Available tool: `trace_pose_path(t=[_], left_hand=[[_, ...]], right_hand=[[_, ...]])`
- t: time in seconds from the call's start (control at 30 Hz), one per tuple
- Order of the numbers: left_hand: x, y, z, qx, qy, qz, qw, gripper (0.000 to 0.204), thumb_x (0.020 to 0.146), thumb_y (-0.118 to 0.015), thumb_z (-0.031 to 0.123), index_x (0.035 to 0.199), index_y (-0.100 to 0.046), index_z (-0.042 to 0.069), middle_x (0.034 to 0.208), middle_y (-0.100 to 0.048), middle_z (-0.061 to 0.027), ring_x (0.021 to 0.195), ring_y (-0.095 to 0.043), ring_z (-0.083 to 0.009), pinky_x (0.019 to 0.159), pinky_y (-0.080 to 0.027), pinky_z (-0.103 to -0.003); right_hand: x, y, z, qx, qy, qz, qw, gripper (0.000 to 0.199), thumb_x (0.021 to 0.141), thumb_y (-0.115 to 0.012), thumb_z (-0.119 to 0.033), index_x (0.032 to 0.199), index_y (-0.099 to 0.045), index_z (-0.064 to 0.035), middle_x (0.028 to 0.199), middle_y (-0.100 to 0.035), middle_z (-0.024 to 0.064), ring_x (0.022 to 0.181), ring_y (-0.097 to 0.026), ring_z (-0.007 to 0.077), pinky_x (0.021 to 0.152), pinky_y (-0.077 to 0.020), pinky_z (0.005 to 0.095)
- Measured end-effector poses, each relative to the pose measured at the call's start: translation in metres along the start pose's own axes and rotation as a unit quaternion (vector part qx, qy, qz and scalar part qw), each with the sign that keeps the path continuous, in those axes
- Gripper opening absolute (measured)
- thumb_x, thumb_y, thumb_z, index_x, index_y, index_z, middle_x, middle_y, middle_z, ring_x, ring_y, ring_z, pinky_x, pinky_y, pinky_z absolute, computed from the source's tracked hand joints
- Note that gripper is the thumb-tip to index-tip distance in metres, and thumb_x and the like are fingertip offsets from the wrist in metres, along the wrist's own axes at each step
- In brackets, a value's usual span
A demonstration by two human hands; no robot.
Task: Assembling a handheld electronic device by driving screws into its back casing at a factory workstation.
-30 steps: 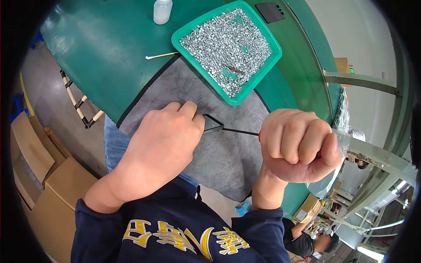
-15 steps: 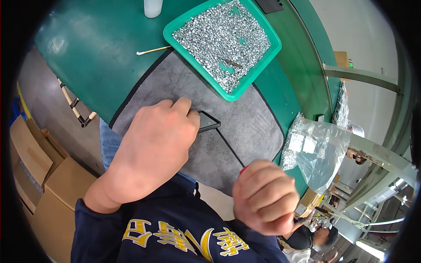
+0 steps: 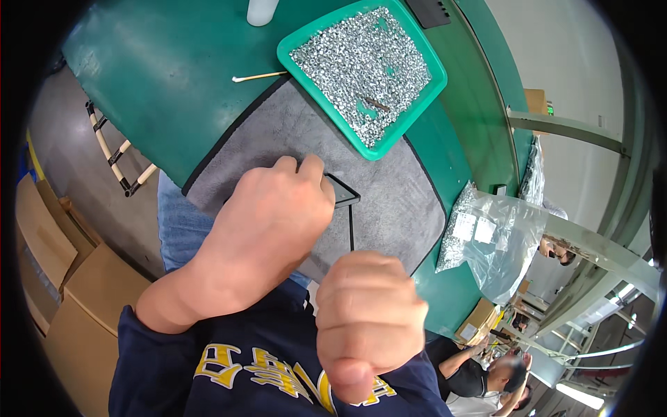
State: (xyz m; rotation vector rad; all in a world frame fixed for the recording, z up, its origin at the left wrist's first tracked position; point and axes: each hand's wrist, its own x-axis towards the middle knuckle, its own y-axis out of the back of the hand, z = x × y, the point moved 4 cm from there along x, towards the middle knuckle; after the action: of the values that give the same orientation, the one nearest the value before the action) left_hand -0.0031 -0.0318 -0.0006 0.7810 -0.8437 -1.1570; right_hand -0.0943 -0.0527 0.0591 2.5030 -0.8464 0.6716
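My left hand (image 3: 278, 215) is closed over a small flat part with a black rim (image 3: 345, 189), pressing it against the grey cloth; most of the part is hidden beneath the hand. Nearer to me, my right hand (image 3: 372, 316) makes a fist around the handle of what looks like a screwdriver. Its thin black shaft (image 3: 351, 229) runs from the fist to the near right corner of the rimmed part. The fist covers the handle. Whether the tip sits in a screw cannot be made out.
The grey cloth (image 3: 396, 198) lies on a green table (image 3: 160, 90). A green tray (image 3: 379, 154) of small metal nuts overlaps its far edge, beside a cotton swab (image 3: 260, 76) and a white bottle (image 3: 262, 10). A clear bag (image 3: 511, 236) lies right. Cardboard boxes (image 3: 104, 299) stand left.
My right fist has swung left, and the shaft, slanted before, now points almost straight toward me. The red bit of handle seen earlier is hidden. My left hand keeps its hold on the rimmed part.
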Motion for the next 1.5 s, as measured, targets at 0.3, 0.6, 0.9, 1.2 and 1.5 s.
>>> trace_pose_path(t=[0.3, 0.6, 0.9, 1.2, 1.5], left_hand=[[-0.001, -0.003, 0.000, -0.004, 0.025, -0.083, 0.996, 0.010, 0.076, -0.060, 0.002, 0.085, -0.061, 0.002, 0.090, -0.056, -0.0110, 0.074, -0.056, -0.0274, 0.064, -0.049, -0.037], [0.001, -0.003, -0.001, 0.032, -0.018, -0.011, 0.999, 0.003, 0.071, -0.065, 0.003, 0.069, -0.062, 0.004, 0.077, -0.055, -0.0102, 0.061, -0.052, -0.0192, 0.049, -0.046, -0.031], [0.003, 0.003, -0.005, -0.004, 0.022, -0.092, 0.995, 0.009, 0.077, -0.059, 0.001, 0.085, -0.063, 0.002, 0.090, -0.057, -0.0110, 0.075, -0.058, -0.0273, 0.066, -0.050, -0.037], [0.007, 0.005, -0.008, -0.037, 0.009, -0.031, 0.999, 0.004, 0.072, -0.064, 0.002, 0.069, -0.064, 0.002, 0.078, -0.059, -0.0134, 0.062, -0.057, -0.0234, 0.053, -0.049, -0.034], [0.004, 0.002, -0.008, -0.034, 0.004, 0.002, 0.999, 0.005, 0.071, -0.064, 0.001, 0.066, -0.063, 0.002, 0.076, -0.058, -0.0135, 0.060, -0.056, -0.0233, 0.052, -0.049, -0.035]], right_hand=[[0.042, 0.039, 0.022, 0.181, -0.149, 0.061, 0.970, 0.043, 0.098, -0.041, -0.027, 0.056, -0.041, -0.0171, 0.046, -0.038, -0.0034, 0.037, -0.022, 0.0111, 0.039, -0.0182, 0.0269], [0.028, 0.078, 0.047, 0.398, -0.140, 0.154, 0.893, 0.044, 0.097, -0.045, -0.031, 0.056, -0.045, -0.0150, 0.053, -0.050, 0.0009, 0.040, -0.037, 0.0150, 0.043, -0.0330, 0.0280], [0.027, 0.070, 0.039, 0.330, -0.135, -0.113, 0.927, 0.041, 0.091, -0.048, -0.034, 0.055, -0.044, -0.0161, 0.052, -0.050, 0.0006, 0.038, -0.040, 0.0157, 0.043, -0.0340, 0.0287], [-0.014, 0.073, 0.026, 0.251, -0.062, 0.080, 0.963, 0.046, 0.091, -0.045, -0.036, 0.049, -0.042, -0.0152, 0.047, -0.039, -0.0007, 0.035, -0.033, 0.0155, 0.043, -0.0336, 0.0314], [-0.025, 0.027, 0.016, 0.126, 0.010, 0.104, 0.987, 0.046, 0.091, -0.048, -0.036, 0.049, -0.042, -0.0161, 0.043, -0.038, -0.0021, 0.034, -0.024, 0.0130, 0.041, -0.0274, 0.0283]])
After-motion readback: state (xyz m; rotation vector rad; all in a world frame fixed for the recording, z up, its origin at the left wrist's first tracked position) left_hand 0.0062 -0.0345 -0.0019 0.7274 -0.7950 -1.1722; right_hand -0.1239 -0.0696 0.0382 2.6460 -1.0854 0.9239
